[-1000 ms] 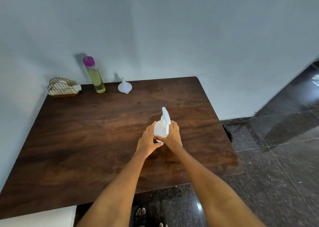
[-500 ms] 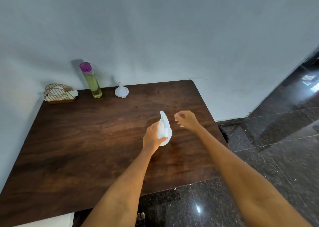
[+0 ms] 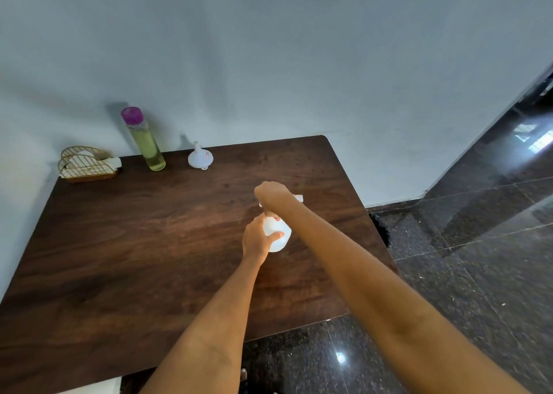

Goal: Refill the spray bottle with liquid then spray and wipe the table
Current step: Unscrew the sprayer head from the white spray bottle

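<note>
Spray bottle (image 3: pixel 276 234) gripped; tall bottle (image 3: pixel 145 142) holds yellow liquid.

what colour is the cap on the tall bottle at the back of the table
Purple. The cap tops the tall bottle of yellowish liquid, clearest in the head view.

Left hand (image 3: pixel 258 241) curls around something white; right hand (image 3: pixel 273 194), at its 12 o'clock, clenches, both forearms extended.

On the table (image 3: pixel 149 259), the basket (image 3: pixel 86 166), bottle (image 3: pixel 146 142) and funnel (image 3: pixel 200 157) stand in a row at the back; the spray bottle (image 3: pixel 276 233) stands nearer.
</note>
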{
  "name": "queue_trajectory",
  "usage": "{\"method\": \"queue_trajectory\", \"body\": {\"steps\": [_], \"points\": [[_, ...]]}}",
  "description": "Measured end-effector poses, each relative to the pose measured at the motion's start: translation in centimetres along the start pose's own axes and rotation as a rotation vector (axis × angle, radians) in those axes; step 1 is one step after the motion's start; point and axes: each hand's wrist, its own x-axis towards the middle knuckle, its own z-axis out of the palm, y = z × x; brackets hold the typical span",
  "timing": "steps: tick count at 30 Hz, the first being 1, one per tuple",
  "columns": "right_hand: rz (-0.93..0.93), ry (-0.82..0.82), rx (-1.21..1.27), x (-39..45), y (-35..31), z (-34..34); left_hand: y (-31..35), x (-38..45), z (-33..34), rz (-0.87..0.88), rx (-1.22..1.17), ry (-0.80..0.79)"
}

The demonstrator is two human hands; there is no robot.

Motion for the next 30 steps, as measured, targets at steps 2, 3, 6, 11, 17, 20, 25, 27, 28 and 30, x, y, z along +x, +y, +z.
{"method": "queue_trajectory", "body": {"steps": [2, 3, 6, 11, 17, 20, 25, 27, 28, 30], "points": [[-0.094, -0.042, -0.094, -0.4, -1.0, 0.0, -0.2, 0.2, -0.1, -0.046, -0.008, -0.007], [-0.144, -0.069, -0.101, -0.4, -1.3, 0.1, -0.3, 0.2, -0.1, -0.073, -0.03, -0.007], [-0.268, -0.011, 0.074, -0.7, -0.9, 0.3, -0.5, 0.4, -0.1, -0.084, -0.061, -0.013], [-0.078, 1.083, 0.512, -1.2, 0.8, 3.6, -0.4, 0.5, -0.3, -0.062, -0.043, -0.032], [0.44, 1.352, 1.061, -1.1, 1.9, 9.8, 0.1, 0.3, -0.3, -0.086, -0.022, -0.054], [0.579, 1.262, 1.345, -0.9, 0.6, 10.5, 0.3, 0.4, -0.4, -0.097, 0.014, -0.05], [0.64, 1.07, 1.442, -1.9, -0.3, 12.8, 0.4, 0.4, -0.3, -0.062, 0.044, -0.026], [0.596, 1.036, 1.464, -2.1, -0.5, 12.7, 0.4, 0.4, -0.2, -0.05, 0.039, -0.006], [0.545, 1.029, 1.457, -2.0, -0.8, 12.6, 0.5, 0.3, -0.3, -0.04, 0.041, 0.004], [0.458, 1.02, 1.422, -1.7, -1.6, 12.3, 0.6, 0.1, -0.4, -0.015, 0.047, 0.024]]}}
